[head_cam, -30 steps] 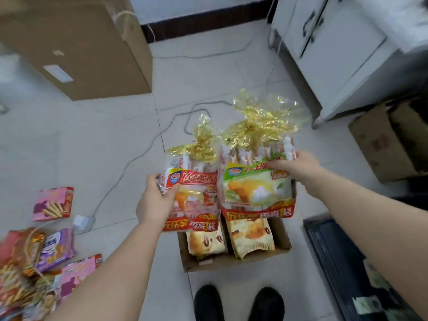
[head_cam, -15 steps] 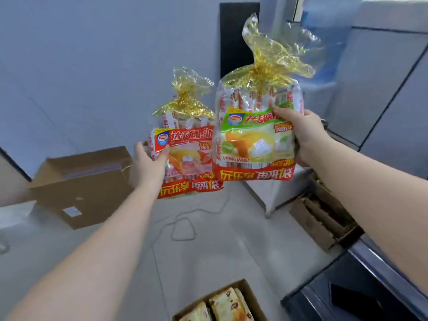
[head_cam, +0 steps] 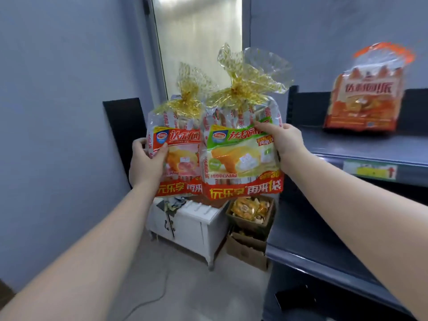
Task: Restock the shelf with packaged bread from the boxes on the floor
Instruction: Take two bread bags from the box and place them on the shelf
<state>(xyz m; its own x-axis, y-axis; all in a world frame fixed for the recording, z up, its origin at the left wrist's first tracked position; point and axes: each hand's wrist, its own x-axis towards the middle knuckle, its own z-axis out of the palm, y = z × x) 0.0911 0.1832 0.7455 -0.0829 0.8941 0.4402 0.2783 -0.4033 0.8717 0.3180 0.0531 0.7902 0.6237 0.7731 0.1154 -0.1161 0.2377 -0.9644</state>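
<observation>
Blue-grey walls (head_cam: 58, 112) surround me, a frosted window (head_cam: 199, 42) glows ahead, and a white cabinet (head_cam: 192, 228) stands on the pale floor (head_cam: 185, 286) below it.

We hold two bread bags upright at the centre of the frame, side by side and touching. The red-labelled bag (head_cam: 178, 156) sits on the left, partly behind the green-labelled bag (head_cam: 240, 149) — each clear, gathered at the top into a gold crinkled tie. At the upper right, an orange bread bag (head_cam: 366, 89) stands upright on the dark shelf (head_cam: 361, 147) — blurred, its print unclear.
</observation>
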